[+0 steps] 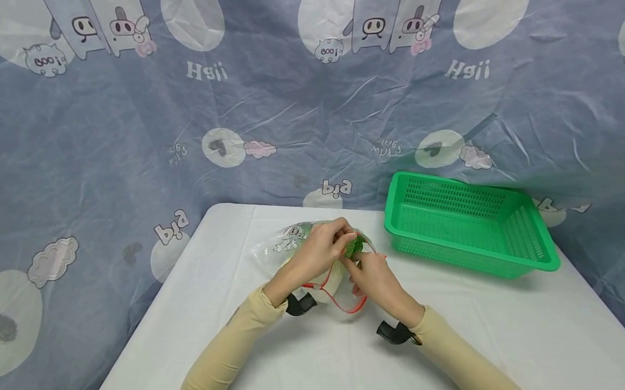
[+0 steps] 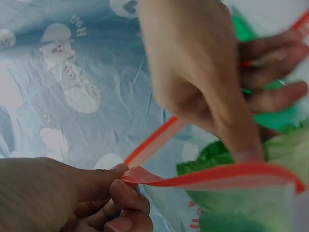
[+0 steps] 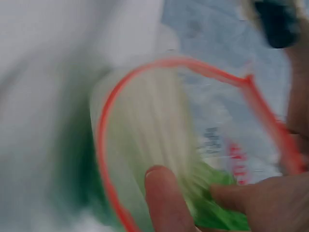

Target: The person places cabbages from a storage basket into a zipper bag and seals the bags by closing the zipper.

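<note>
A clear plastic bag with a red-edged mouth lies on the table with a Chinese cabbage inside. Pale stalk and green leaves show through its mouth. My left hand pinches the red rim between thumb and fingertips, holding it taut. Over the bag's mouth, my right hand reaches in from the right. One of its digits points straight down onto the cabbage leaves in the left wrist view, while the other fingers stretch apart beyond. In the right wrist view its thumb lies over the cabbage.
A green plastic basket with slotted walls stands at the table's back right, beyond my right hand. White cloth covers the table. A grey-blue printed curtain hangs behind it. Black straps are on both wrists.
</note>
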Motion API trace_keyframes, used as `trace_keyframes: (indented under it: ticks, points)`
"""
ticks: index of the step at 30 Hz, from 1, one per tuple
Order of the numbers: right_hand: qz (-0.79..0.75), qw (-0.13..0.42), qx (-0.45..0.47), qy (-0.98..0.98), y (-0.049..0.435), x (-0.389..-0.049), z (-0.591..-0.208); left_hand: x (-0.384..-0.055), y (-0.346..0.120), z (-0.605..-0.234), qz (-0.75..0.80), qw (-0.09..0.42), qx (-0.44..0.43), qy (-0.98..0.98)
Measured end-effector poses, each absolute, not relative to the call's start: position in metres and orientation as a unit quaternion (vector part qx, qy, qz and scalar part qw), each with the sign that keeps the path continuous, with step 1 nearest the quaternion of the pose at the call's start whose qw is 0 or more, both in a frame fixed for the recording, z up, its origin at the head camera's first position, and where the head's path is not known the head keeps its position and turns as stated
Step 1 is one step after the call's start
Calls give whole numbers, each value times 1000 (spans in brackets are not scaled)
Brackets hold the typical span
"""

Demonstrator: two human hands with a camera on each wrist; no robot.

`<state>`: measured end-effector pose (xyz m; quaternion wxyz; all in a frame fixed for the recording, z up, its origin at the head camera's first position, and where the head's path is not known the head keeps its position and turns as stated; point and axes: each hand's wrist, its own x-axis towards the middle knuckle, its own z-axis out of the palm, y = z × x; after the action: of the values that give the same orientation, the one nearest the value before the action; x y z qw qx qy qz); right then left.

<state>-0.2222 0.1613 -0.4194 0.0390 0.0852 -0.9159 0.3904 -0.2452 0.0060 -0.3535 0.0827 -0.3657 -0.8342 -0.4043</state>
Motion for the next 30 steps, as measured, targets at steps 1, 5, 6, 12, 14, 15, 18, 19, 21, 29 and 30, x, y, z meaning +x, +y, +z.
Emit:
trace_keyframes:
  ticks: [1, 5, 6, 12, 14, 15, 18, 19, 21, 29, 30]
  points:
    - [387, 44, 88, -917, 162, -219, -412, -246, 4, -352, -411, 86, -357, -834]
    - [386, 82, 95, -914, 173, -203, -383, -249, -5, -344, -427, 92, -340, -833]
    - [375, 105, 94, -916, 177, -200, -377, -249, -7, -343, -425, 94, -337, -835]
    - [271, 165, 69, -946, 201, -202, -362, -251, -14, -338, -423, 89, -323, -842]
    - [294, 111, 71, -947, 205, -206, -364, -251, -15, -338, -424, 83, -323, -842]
    - [319, 81, 73, -941, 206, -209, -365, -251, -15, -338, -424, 81, -324, -842]
    - [419, 24, 73, -905, 207, -216, -368, -252, -15, -338, -430, 78, -325, -839]
    - [451, 20, 76, -889, 207, -218, -368, -253, -16, -338, -433, 79, -322, -838]
    - [518, 18, 79, -852, 209, -221, -368, -253, -17, -338, -439, 80, -313, -838]
    - [703, 48, 47, -708, 215, -222, -359, -254, -23, -336, -436, 43, -317, -841]
    - [717, 63, 46, -693, 216, -222, -360, -252, -25, -335, -429, 34, -323, -843]
